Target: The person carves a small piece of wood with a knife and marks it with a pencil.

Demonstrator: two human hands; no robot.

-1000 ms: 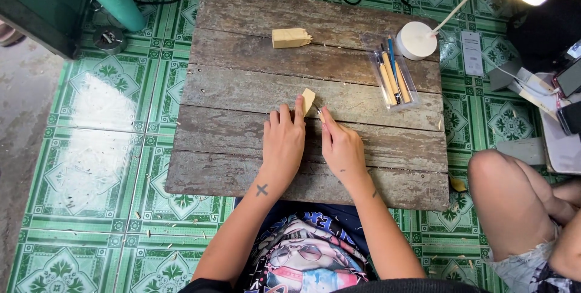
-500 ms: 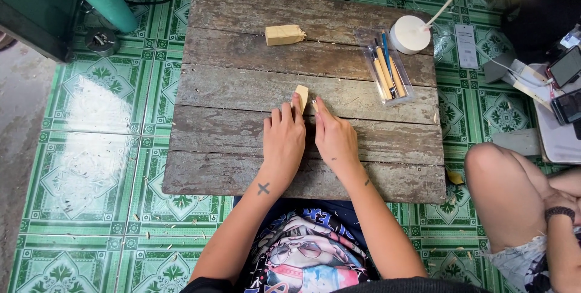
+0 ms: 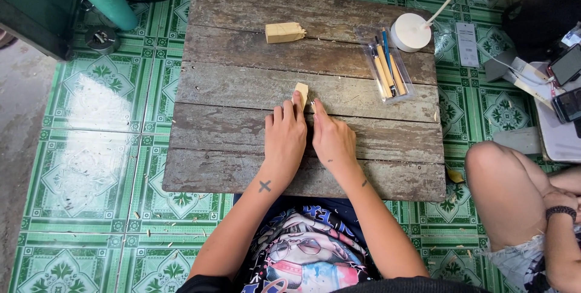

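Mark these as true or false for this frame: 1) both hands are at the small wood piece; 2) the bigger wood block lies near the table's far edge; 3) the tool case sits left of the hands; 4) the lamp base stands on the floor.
1) True: the left hand and right hand meet at the small wood piece.
2) True: the bigger wood block lies there, apart from the hands.
3) False: the clear tool case sits to their right.
4) False: the white lamp base stands on the wooden table.
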